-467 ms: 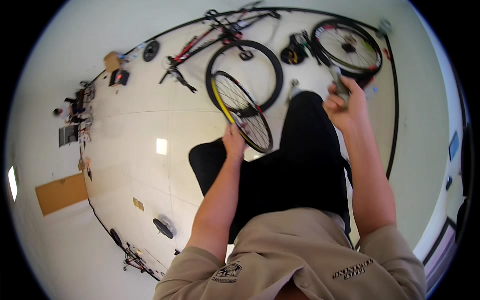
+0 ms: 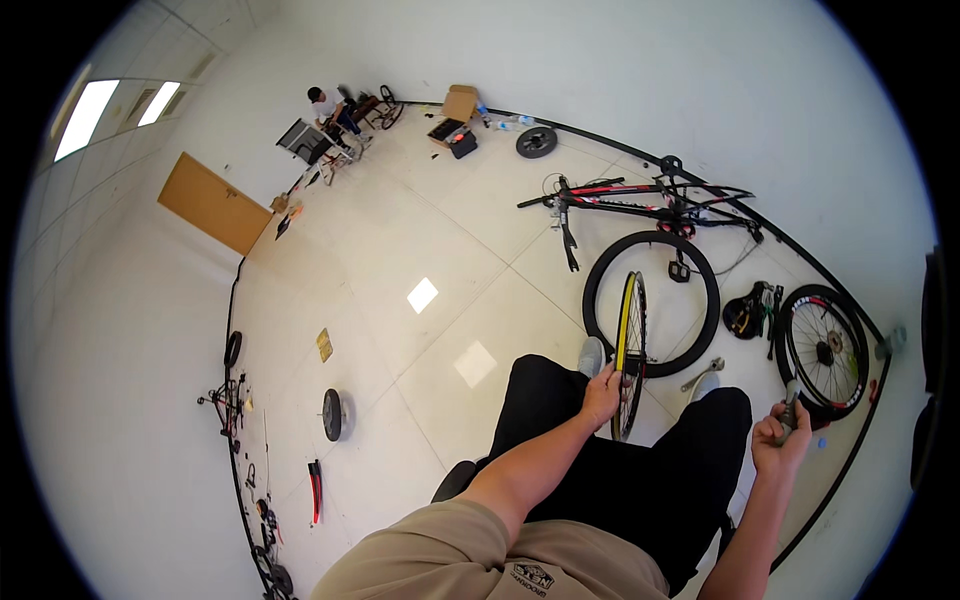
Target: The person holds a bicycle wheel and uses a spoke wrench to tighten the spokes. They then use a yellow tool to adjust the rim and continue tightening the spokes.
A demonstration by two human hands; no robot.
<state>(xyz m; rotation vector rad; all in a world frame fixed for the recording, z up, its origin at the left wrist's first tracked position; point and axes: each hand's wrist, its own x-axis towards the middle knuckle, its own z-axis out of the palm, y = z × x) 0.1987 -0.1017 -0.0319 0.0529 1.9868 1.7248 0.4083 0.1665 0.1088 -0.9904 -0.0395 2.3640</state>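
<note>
My left hand point(image 2: 602, 395) is closed on the edge of a bare bicycle wheel point(image 2: 623, 330), which stands upright between my knees. A yellow rim strip runs around its outer edge, and its spokes show nearly edge-on. My right hand point(image 2: 781, 440), out beyond my right knee, is wrapped round a grey handheld tool point(image 2: 790, 408); its exact kind is not clear. Just past the bare wheel, a loose black tire point(image 2: 712, 312) lies flat on the floor. Close to my right shoe is an adjustable wrench point(image 2: 703, 374).
A bicycle frame point(image 2: 625, 208) lies by the far wall. To the right are a black bag with tools point(image 2: 742, 316) and a wheel with its tire point(image 2: 823, 350). A small black wheel point(image 2: 332, 414) sits to the left. Another person point(image 2: 335, 108) sits far off near a cardboard box point(image 2: 460, 103).
The view has swung left, so the floor things sit farther right. The held wheel has turned more upright and edge-on. Both hands keep their hold.
</note>
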